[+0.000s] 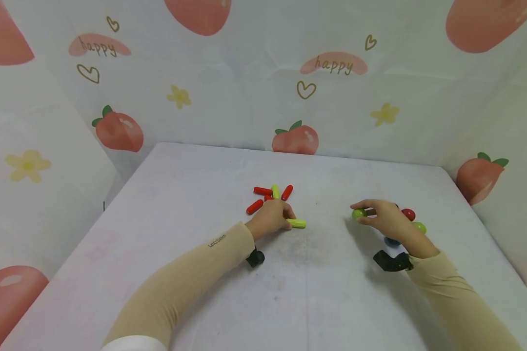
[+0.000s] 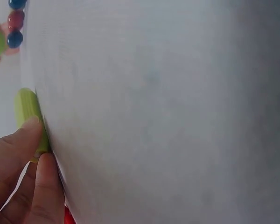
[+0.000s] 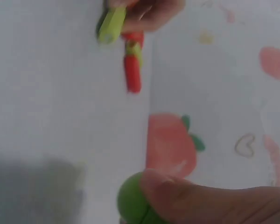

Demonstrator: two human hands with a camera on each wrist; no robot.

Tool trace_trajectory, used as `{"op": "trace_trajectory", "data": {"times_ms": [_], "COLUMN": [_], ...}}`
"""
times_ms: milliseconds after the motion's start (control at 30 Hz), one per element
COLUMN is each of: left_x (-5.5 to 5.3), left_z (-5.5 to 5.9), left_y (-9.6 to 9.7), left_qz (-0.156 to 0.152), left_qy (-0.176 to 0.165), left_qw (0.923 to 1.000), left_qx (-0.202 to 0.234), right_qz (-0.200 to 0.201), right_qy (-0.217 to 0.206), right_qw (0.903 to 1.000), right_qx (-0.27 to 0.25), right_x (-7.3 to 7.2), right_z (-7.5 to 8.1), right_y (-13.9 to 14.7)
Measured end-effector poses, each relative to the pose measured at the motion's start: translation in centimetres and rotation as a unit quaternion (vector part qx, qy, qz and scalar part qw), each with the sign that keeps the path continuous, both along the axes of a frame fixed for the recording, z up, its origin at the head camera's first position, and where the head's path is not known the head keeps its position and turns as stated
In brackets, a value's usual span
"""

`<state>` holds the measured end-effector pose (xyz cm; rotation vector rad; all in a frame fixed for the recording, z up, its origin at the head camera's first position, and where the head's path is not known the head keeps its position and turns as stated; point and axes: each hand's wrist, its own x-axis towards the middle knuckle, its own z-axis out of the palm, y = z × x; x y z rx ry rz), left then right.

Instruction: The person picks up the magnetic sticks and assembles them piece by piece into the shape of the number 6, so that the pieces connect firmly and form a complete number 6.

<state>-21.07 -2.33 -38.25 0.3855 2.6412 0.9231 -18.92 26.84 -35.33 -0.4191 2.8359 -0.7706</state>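
My left hand (image 1: 270, 218) pinches a small ribbed yellow-green cylinder (image 1: 296, 223) between thumb and fingers, low over the white table. In the left wrist view, the thumb lies on top of the ribbed cylinder (image 2: 29, 108). Just beyond that hand lie several red cylinders (image 1: 254, 206) and another yellow-green cylinder (image 1: 275, 191), partly hidden by the hand. Over on the right, my right hand (image 1: 388, 222) holds a green ball (image 1: 358, 214) between thumb and fingers. The thumb presses on the green ball (image 3: 133, 198) in the right wrist view.
Beside and under my right hand lie a red ball (image 1: 408, 214), another green ball (image 1: 419, 227) and a blue ball (image 1: 393, 241), partly covered by the hand. Black wrist camera mounts (image 1: 393, 262) hang under both wrists. A printed cloth (image 1: 246, 97) stands behind the table (image 1: 193, 185).
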Motion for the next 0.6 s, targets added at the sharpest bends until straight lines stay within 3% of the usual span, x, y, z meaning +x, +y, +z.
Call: {"op": "trace_trajectory", "data": {"times_ms": [167,333,467,600], "left_x": [0.1,0.0,0.0,-0.1], "left_z": [0.1,0.1,0.0,-0.1], "left_y": [0.0,0.1,0.1,0.2], "left_qz": [0.002,0.003,0.001,0.002], "left_qy": [0.0,-0.003,-0.001,0.0], "left_qw": [1.0,1.0,1.0,1.0], "left_qx": [-0.003,-0.007,-0.007,-0.009], "right_qz": [-0.026,-0.062,-0.075,-0.078], "right_qy": [0.026,0.023,0.021,0.022], "right_qw": [0.9971,0.987,0.977,0.9756], "right_qx": [-0.066,-0.146,-0.198,-0.204], "right_x": [0.8,1.3,1.3,1.1], "right_z": [0.5,0.4,-0.3,-1.6], "right_y": [-2.0,-3.4,-4.4,-5.3]}}
